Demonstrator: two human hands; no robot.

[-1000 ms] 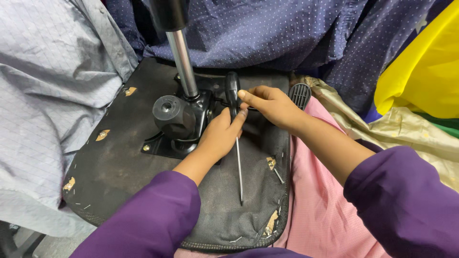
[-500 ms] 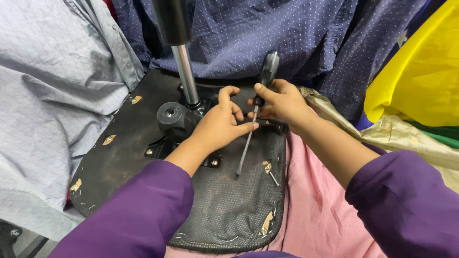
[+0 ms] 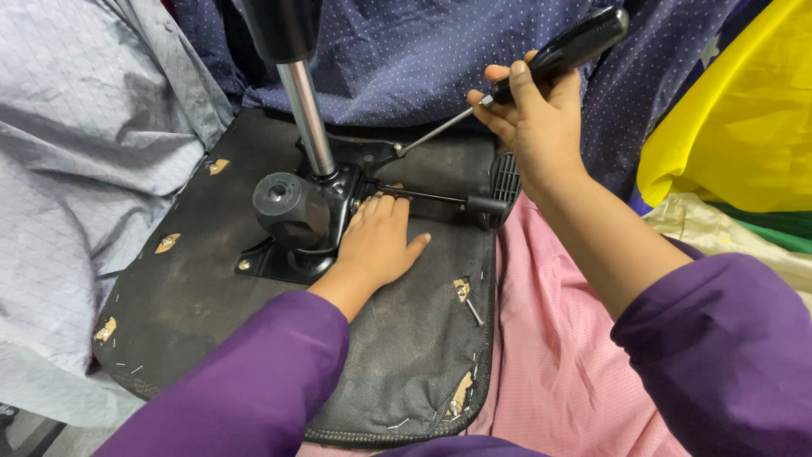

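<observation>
Since the earlier frame, the screwdriver (image 3: 541, 68) was raised by the right hand (image 3: 537, 127), which is closed around its handle; its tip now meets a screw on the black mechanism (image 3: 313, 211) (under the overturned seat (image 3: 194, 288)). The left hand (image 3: 381, 241) lies flat, fingers spread; the tip should be kept seated firmly.

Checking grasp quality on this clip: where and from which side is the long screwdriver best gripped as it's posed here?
By its thick black handle, from the right and above, probably as the right hand does now. The screwdriver slants down to the left, its thin shaft tip at the black mechanism plate, so only the handle end stands free. The left hand rests flat on the seat underside.
</observation>
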